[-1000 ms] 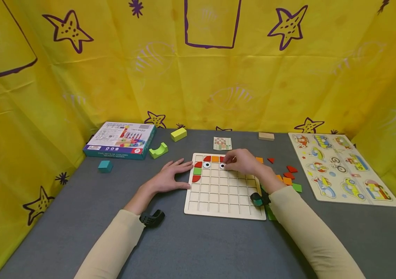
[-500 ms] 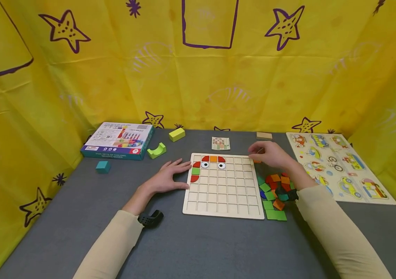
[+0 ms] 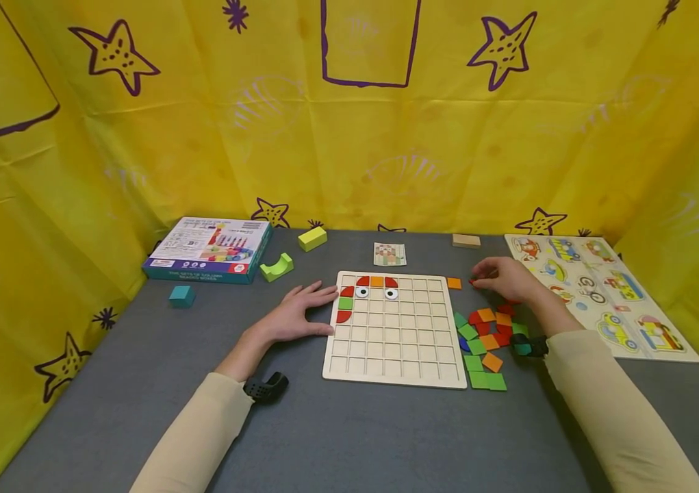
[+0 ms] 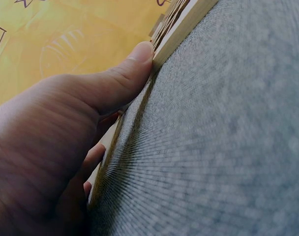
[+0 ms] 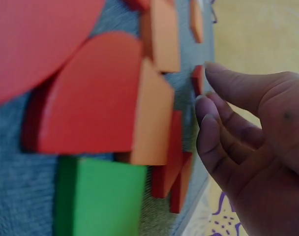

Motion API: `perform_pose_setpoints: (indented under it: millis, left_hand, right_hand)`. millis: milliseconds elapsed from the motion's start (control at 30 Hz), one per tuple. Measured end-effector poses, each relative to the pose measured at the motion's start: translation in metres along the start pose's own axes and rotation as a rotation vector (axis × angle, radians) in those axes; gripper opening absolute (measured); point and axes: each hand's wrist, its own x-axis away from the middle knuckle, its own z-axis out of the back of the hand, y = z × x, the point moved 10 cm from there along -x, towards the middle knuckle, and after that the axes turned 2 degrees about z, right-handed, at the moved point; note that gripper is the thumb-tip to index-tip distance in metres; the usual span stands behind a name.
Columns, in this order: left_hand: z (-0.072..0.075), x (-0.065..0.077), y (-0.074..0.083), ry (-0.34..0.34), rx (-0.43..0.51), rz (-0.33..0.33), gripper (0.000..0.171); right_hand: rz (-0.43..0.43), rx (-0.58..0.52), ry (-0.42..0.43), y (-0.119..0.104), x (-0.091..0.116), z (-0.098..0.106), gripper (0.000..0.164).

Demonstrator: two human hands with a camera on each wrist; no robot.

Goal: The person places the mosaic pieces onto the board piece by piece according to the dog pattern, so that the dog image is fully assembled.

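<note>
A wooden grid board (image 3: 395,335) lies flat on the table. Along its upper left sit red rounded tiles, an orange square, a green square and two eye tiles (image 3: 391,293). My left hand (image 3: 290,316) rests at the board's left edge with fingers spread; in the left wrist view the thumb (image 4: 125,73) touches the rim. Right of the board my right hand (image 3: 503,281) has thumb and curled fingertips at a small red tile (image 5: 196,79), seemingly pinching it. The fingers hide much of the tile in the head view. An orange square (image 3: 454,283) lies beside the board's top right corner.
A pile of green, orange, red and blue tiles (image 3: 477,347) lies right of the board. Behind are a pattern card (image 3: 389,254) and a wooden block (image 3: 466,240). A picture puzzle board (image 3: 608,294) is at right; a box (image 3: 207,250) and loose blocks (image 3: 277,267) are at left.
My right hand has let go of the second eye tile on the board. It has moved right, past the orange square, to the small red tile. The left hand stays put.
</note>
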Motion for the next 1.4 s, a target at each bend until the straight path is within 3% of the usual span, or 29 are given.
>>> perform_pose_setpoints:
  millis: [167,367,600,733,900,1400]
  left_hand:
    - [-0.001,-0.002,0.0,0.001,-0.003,-0.003,0.08]
    - [-0.003,-0.003,0.0,-0.001,0.001,-0.004,0.08]
    - [-0.004,-0.002,0.0,-0.004,-0.002,0.004,0.08]
    - [-0.004,-0.003,0.0,-0.013,0.001,0.01,0.081]
    - [-0.004,-0.004,0.001,-0.017,-0.003,0.016,0.081]
    - [-0.003,-0.001,-0.002,-0.01,0.005,0.03,0.082]
  right_hand:
    - [0.032,0.063,-0.025,0.003,-0.002,-0.004,0.021]
    - [0.004,0.096,0.028,0.005,0.0,0.001,0.014]
    - [0.024,-0.035,0.082,-0.006,0.0,0.005,0.017]
    - [0.088,-0.137,0.06,-0.023,-0.004,-0.004,0.026]
    - [0.097,-0.228,0.01,-0.047,-0.013,-0.023,0.022]
    - [0.195,-0.264,-0.052,-0.123,-0.045,-0.074,0.016]
